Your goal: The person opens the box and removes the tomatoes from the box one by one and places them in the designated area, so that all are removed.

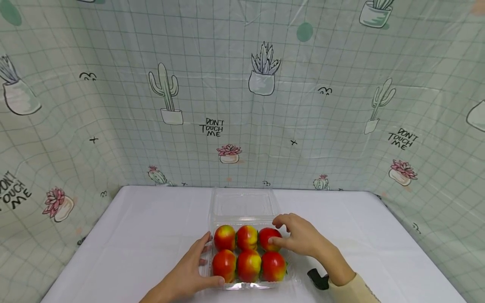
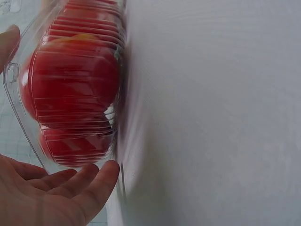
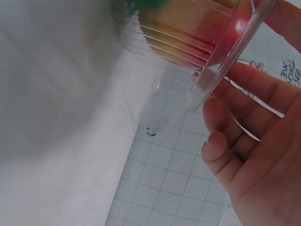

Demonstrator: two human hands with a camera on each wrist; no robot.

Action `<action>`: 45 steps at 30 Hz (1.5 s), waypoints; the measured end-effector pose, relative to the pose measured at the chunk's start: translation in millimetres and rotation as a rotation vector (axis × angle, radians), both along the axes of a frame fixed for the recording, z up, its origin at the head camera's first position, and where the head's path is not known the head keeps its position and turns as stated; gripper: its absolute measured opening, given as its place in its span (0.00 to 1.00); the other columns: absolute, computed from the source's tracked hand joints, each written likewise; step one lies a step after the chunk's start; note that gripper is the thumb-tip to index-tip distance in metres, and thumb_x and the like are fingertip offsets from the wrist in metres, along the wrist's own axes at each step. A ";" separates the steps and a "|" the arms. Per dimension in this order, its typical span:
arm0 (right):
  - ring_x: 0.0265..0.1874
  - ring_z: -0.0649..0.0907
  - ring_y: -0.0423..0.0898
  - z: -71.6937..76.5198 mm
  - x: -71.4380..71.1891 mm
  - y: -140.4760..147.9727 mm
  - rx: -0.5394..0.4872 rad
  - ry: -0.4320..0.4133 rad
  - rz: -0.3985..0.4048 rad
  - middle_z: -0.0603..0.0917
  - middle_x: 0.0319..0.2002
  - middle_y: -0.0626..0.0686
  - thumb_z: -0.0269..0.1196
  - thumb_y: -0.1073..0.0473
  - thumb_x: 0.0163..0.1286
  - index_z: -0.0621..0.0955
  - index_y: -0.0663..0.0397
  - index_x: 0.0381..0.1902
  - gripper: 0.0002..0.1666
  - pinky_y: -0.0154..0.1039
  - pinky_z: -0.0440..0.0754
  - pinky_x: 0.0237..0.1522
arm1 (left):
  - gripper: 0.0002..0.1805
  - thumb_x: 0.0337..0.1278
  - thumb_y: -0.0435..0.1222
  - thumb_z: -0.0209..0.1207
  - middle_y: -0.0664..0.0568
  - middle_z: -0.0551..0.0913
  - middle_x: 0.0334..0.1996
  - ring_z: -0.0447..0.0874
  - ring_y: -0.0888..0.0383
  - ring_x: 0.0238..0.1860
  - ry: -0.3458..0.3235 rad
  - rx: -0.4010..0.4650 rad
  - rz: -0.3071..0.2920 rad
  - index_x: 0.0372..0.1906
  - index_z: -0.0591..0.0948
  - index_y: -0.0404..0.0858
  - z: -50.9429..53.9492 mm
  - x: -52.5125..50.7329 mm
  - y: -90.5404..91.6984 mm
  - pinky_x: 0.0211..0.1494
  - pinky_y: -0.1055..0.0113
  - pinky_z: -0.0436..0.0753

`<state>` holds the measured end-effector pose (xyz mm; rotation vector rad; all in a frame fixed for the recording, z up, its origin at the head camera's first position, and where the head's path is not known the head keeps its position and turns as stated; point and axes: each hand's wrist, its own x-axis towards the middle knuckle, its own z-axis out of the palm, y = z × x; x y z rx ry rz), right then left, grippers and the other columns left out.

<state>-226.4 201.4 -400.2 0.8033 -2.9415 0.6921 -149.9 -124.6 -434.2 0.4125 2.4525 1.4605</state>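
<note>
A clear plastic clamshell box point(image 1: 251, 285) stands on the table with its lid point(image 1: 244, 205) folded back. Several red-and-yellow, apple-like fruits point(image 1: 248, 266) fill it in two rows. At the box's left side, my left hand point(image 1: 185, 269) has its fingers loosely extended along the wall and its thumb over the front-left corner. My right hand point(image 1: 301, 237) is over the back-right corner, its thumb at the back-right fruit point(image 1: 268, 239) and its other fingers bent loosely near the rim. Through the ribbed wall, the left wrist view shows red fruit point(image 2: 70, 80); a green leaf point(image 3: 146, 4) appears in the right wrist view.
A white cloth covers the table point(image 1: 159, 227). Beside the right wrist lies a black strap-like piece point(image 1: 318, 279). Behind and around the table hangs a grid-patterned curtain point(image 1: 242, 105) printed with cacti.
</note>
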 end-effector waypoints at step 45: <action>0.33 0.78 0.42 -3.7 8.5 -14.6 0.094 0.114 -0.026 0.82 0.33 0.40 0.67 0.34 0.55 0.82 0.45 0.41 0.26 0.36 0.80 0.32 | 0.65 0.41 0.48 0.73 0.34 0.50 0.72 0.69 0.38 0.59 -0.098 0.104 -0.035 0.77 0.40 0.44 -7.2 1.2 0.9 0.54 0.46 0.79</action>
